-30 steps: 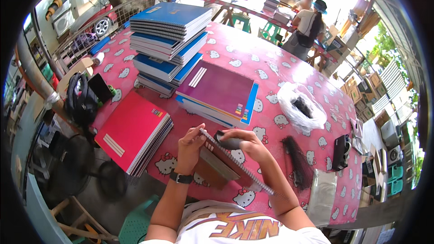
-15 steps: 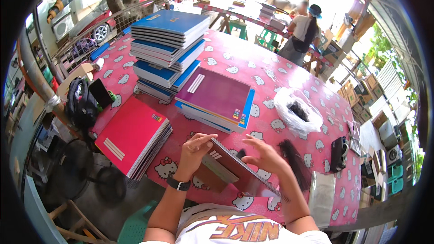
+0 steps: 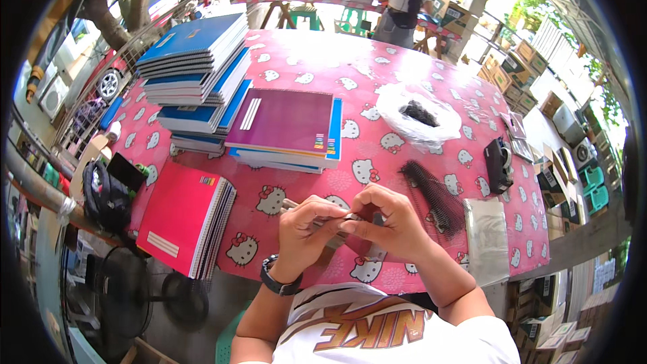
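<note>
Close to my body, both hands meet over the near edge of the table. My left hand (image 3: 311, 229) is closed, its thumb and fingertips pinching at a narrow end of what looks like the spiral notebook (image 3: 333, 241), now seen nearly edge-on. Against it, my right hand (image 3: 384, 222) pinches at the same spot with thumb and index finger. Most of the notebook is hidden behind the hands. Black binding coils (image 3: 438, 205) lie in a bundle just right of my right hand. Left of my hands stands a stack of red notebooks (image 3: 178, 205); beyond them is a purple notebook (image 3: 283, 121) on a pile.
A tall stack of blue notebooks (image 3: 195, 40) rises at the back left. Toward the right are a white plastic bag (image 3: 397, 118) with black scraps, a black tape dispenser (image 3: 499, 165) and clear plastic sleeves (image 3: 488, 239). Another person (image 3: 401, 3) stands at a far table.
The spiral notebook has turned from showing its dark cover to nearly edge-on. My right hand has moved in from spread fingers to a pinch beside my left. The view has shifted.
</note>
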The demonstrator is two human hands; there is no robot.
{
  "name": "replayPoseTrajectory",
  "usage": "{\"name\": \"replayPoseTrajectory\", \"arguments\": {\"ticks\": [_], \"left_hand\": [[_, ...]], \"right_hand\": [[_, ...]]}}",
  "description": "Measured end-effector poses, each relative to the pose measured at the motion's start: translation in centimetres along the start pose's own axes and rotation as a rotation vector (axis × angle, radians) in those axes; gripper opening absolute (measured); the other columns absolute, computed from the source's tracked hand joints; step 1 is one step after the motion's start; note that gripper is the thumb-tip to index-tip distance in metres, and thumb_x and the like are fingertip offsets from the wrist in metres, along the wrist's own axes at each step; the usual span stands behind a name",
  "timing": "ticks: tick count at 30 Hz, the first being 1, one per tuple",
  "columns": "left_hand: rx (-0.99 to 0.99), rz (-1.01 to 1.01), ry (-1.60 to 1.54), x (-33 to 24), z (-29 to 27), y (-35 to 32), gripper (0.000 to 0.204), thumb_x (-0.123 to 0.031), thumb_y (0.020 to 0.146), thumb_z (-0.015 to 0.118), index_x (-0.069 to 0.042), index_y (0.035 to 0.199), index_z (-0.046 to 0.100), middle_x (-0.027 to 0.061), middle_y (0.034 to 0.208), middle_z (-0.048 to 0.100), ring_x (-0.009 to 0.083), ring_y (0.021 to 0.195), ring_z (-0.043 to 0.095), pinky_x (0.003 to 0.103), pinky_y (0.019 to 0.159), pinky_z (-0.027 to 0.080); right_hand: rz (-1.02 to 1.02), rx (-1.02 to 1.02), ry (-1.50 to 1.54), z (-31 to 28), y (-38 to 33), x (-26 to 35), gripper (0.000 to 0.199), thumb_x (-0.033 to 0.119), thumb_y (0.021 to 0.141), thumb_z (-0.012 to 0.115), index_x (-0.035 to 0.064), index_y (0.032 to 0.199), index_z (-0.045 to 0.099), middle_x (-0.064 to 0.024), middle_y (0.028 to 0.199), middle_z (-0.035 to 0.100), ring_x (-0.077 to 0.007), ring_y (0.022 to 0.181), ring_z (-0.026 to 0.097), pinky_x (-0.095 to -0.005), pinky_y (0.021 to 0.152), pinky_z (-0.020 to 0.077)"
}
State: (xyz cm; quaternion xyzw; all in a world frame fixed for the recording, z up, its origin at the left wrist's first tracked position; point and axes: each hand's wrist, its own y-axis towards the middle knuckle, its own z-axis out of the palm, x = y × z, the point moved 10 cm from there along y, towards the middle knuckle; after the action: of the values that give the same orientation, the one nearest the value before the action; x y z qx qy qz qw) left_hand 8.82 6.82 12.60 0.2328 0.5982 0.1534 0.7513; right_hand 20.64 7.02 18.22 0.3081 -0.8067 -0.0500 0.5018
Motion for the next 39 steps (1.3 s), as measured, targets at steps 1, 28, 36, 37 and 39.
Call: {"name": "replayPoseTrajectory", "arguments": {"ticks": [1,28,36,37,39], "left_hand": [[-0.03,0.024,0.05,-0.2,-0.1,-0.2,0.015,0.003,0.075,0.068,-0.001,0.089,0.064,0.0086,0.084,0.064,0.0143,0.076,0.063,0.024,0.065,0.05],[-0.144,0.075,1.528,-13.6,-22.9,7.4,0.027,-0.029,0.084,0.059,-0.005,0.073,0.058,0.016,0.061,0.055,0.0322,0.055,0.056,0.039,0.051,0.042],[0.024,-0.13,1.58,8.9,-26.6,1.1,0.025,-0.034,0.09,0.048,-0.017,0.104,0.061,0.0039,0.121,0.054,0.0224,0.12,0.043,0.056,0.096,0.027],[-0.025,-0.281,1.642,10.0,-27.2,1.1,0.028,-0.036,0.092,0.044,-0.018,0.109,0.06,0.0031,0.126,0.051,0.0225,0.125,0.038,0.06,0.098,0.024],[-0.076,-0.364,1.654,10.5,-27.3,1.0,0.03,-0.037,0.093,0.041,-0.018,0.109,0.059,0.0023,0.128,0.05,0.0215,0.127,0.036,0.062,0.099,0.022]], "right_hand": [[-0.02,0.022,-0.035,0.2,0.1,0.3,0.022,0.017,0.077,0.071,0.0024,0.087,0.058,-0.0071,0.075,0.056,-0.0179,0.061,0.056,-0.0277,0.054,0.0456],[0.189,-0.262,-0.124,-7.5,-3.1,-9.1,0.018,0.005,0.081,0.062,0.0033,0.099,0.062,-0.005,0.093,0.062,-0.0115,0.079,0.059,-0.0244,0.07,0.0448],[0.164,0.016,-0.137,-0.6,-2.7,-10.0,0.016,0.007,0.079,0.066,0.0028,0.094,0.062,-0.0107,0.089,0.063,-0.0205,0.081,0.062,-0.0306,0.071,0.0484],[0.177,0.008,-0.145,-0.7,-2.8,-10.7,0.016,0.007,0.079,0.066,0.0028,0.094,0.062,-0.0107,0.089,0.063,-0.0205,0.081,0.062,-0.0306,0.071,0.0484],[0.182,0.022,-0.175,-0.5,-2.9,-11.9,0.017,0.01,0.079,0.066,0.0025,0.094,0.062,-0.011,0.088,0.063,-0.0227,0.082,0.062,-0.0319,0.072,0.0484]]}}
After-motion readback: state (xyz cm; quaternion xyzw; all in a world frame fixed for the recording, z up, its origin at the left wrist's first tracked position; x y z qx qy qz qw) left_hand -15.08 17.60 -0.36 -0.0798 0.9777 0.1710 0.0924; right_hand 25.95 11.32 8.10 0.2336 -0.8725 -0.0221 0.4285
